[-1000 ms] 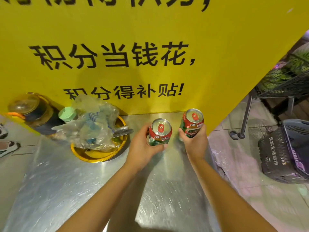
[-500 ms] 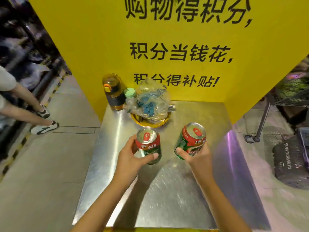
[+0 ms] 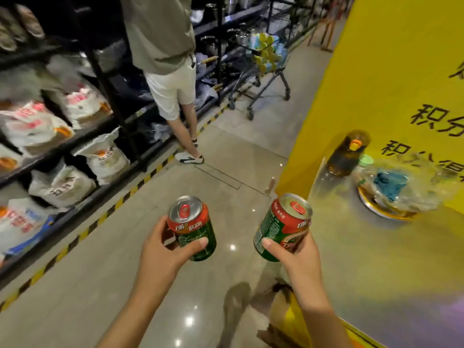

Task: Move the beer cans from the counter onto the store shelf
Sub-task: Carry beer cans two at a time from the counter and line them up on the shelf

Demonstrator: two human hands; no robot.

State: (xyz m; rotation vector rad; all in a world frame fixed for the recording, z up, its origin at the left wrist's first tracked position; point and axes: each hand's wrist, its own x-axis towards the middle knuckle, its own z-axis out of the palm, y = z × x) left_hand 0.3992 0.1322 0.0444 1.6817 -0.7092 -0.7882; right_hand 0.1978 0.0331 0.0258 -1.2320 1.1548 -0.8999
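Note:
I hold two green and red beer cans in the air over the aisle floor. My left hand [image 3: 163, 254] grips the left can [image 3: 193, 227], which is upright. My right hand [image 3: 298, 257] grips the right can [image 3: 283, 227], tilted slightly left. The metal counter [image 3: 376, 259] lies to the right, with no can on the part in view. The store shelf [image 3: 82, 136], dark metal racks with white sacks, runs along the left side.
A person in shorts [image 3: 173, 79] stands in the aisle beside the shelf. A shopping cart [image 3: 263, 61] with yellow goods stands farther back. On the counter are a brown bottle [image 3: 347, 154] and a yellow dish [image 3: 386, 212] with plastic wrapping. A yellow sign wall [image 3: 401, 71] rises behind.
Both cans have been lifted off the counter. My view has swung left from the counter toward the aisle and shelf; the counter now sits at the right edge.

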